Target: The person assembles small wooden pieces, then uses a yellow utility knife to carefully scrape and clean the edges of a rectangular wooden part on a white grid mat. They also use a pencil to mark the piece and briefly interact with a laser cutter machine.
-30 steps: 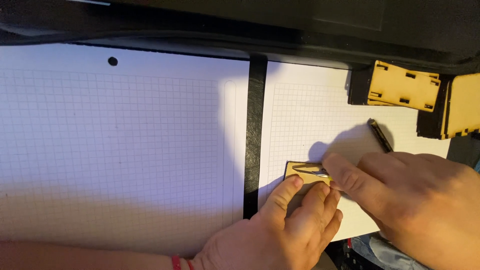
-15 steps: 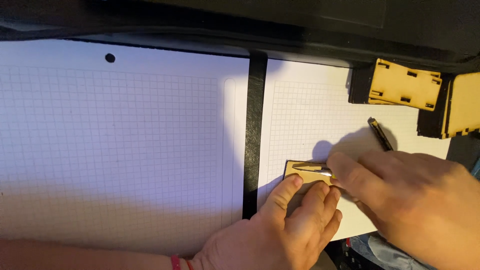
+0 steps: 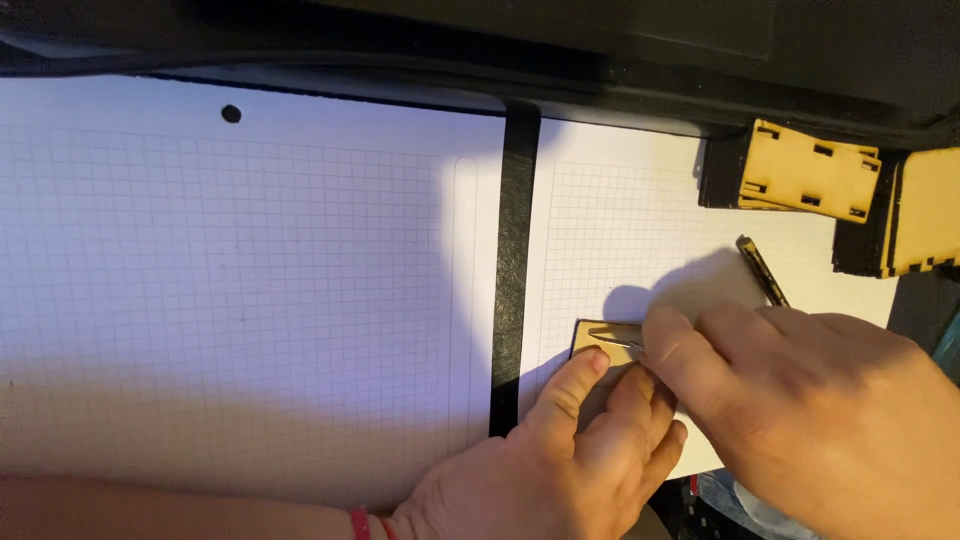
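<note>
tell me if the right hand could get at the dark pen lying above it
Probably yes: the dark pen lies free on the grid paper just beyond the right hand, nothing between them, though that hand's grip holds a thin metal tool.

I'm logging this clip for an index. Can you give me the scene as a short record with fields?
Surface: white grid mats, split by a black strip
Left hand: presses down a small flat wooden piece
Right hand: holds a thin metal tool against the piece
Nearby: slotted wooden box, a second wooden part, dark pen-like tool
</note>
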